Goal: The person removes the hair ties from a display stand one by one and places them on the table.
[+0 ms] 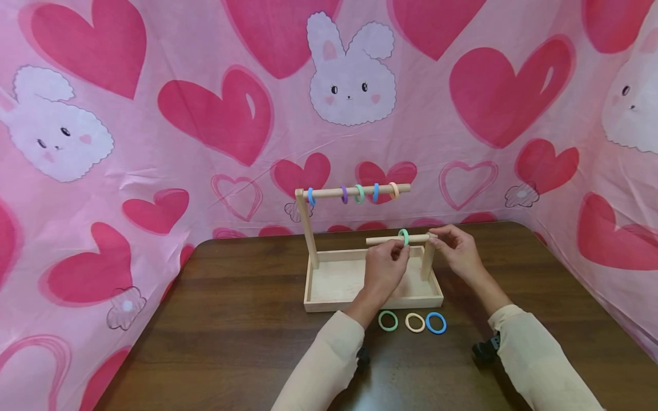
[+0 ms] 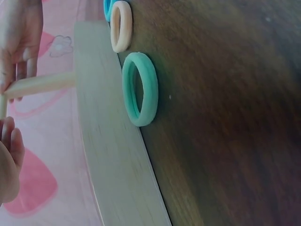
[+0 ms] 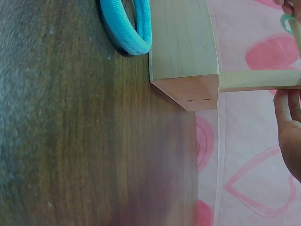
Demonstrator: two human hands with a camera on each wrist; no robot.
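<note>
A mint-green hair tie hangs around the lower bar of a wooden stand. My left hand pinches its lower edge between thumb and fingers. At the bar's right end, my right hand grips the top of the short post with thumb and fingertips. In the right wrist view, the right fingers lie against this post. Only part of the left hand shows in the left wrist view, and its fingertips are hidden there.
Several coloured hair ties hang on the upper bar. In front of the stand's tray, a green tie, a cream tie and a blue tie lie on the brown table. A pink patterned cloth hangs behind.
</note>
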